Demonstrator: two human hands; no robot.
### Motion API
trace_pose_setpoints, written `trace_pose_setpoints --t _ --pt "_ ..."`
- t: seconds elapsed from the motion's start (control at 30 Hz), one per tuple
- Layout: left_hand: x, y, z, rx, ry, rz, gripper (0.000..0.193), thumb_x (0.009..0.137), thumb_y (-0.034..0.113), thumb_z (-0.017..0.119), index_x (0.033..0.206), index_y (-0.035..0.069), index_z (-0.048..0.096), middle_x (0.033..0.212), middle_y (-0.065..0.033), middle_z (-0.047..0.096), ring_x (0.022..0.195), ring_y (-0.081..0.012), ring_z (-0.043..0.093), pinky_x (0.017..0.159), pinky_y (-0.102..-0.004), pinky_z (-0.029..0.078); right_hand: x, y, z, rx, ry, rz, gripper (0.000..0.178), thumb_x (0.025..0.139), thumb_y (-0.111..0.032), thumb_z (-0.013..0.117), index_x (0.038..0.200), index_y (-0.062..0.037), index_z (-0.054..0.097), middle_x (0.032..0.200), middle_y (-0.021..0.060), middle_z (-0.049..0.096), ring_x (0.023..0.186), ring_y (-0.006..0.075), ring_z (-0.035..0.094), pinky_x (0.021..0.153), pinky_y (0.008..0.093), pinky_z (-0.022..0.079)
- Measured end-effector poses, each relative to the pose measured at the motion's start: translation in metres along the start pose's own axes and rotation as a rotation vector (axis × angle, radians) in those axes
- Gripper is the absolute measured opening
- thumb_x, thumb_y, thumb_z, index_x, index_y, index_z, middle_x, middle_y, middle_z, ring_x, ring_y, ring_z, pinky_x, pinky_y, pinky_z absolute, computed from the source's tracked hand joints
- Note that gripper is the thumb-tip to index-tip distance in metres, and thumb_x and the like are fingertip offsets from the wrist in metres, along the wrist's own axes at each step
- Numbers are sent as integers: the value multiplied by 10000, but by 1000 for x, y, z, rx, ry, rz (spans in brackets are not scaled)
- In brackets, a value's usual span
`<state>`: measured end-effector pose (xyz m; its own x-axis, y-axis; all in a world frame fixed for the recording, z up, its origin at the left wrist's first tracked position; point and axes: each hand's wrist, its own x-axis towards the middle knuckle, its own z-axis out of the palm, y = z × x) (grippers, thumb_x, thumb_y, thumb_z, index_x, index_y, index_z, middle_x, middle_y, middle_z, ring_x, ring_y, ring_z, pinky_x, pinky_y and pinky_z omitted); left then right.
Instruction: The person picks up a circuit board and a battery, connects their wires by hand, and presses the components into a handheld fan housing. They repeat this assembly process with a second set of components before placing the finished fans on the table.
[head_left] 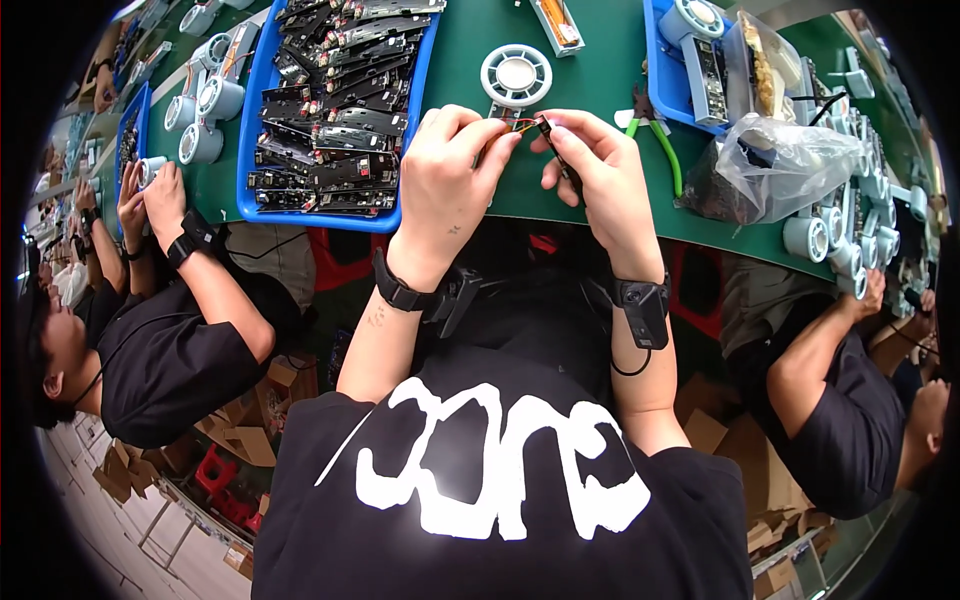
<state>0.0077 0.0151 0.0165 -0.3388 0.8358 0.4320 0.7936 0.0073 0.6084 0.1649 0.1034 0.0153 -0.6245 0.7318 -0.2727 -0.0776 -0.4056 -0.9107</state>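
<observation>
My left hand (450, 155) is closed in a pinch at the ends of thin red and yellow wires (524, 123). In my right hand (600, 160) is a narrow black circuit board (562, 155), its upper end held between thumb and fingers where the wires meet it. Just beyond my fingertips lies a small white fan (516, 75) with a round spoked front. Part of its body is hidden behind my left hand, and the wires seem to come from there.
Left of my hands stands a blue tray (243, 185) heaped with black circuit boards (340, 110). Green-handled cutters (665, 150), a clear plastic bag (775, 165) and a second blue tray (660, 80) lie to the right. Several pale fan units (805, 238) sit beside co-workers at both sides.
</observation>
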Motion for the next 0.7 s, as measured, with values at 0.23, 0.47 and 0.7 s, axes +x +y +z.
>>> trace_pose_setpoints --t 0.23,0.47,0.7 --pt "9 -7 -1 -32 -36 60 168 831 106 785 953 31 695 845 -93 634 707 -267 646 629 -344 535 2 -1 6 80 58 1 237 1020 -122 592 1195 23 659 952 106 706 641 90 635 445 188 400" --pt "5 -14 1 -45 63 151 175 851 53 752 1007 44 674 913 -91 647 722 -250 673 609 -331 549 1 -1 9 72 50 31 239 1024 -127 584 1192 27 655 936 113 705 622 96 637 437 186 399" --pt "1 -21 -1 35 74 295 195 840 8 726 1028 34 682 927 -106 664 761 -267 687 639 -355 562 2 -3 8 117 34 89 251 1029 -128 572 1207 36 638 936 125 707 610 107 645 426 187 422"
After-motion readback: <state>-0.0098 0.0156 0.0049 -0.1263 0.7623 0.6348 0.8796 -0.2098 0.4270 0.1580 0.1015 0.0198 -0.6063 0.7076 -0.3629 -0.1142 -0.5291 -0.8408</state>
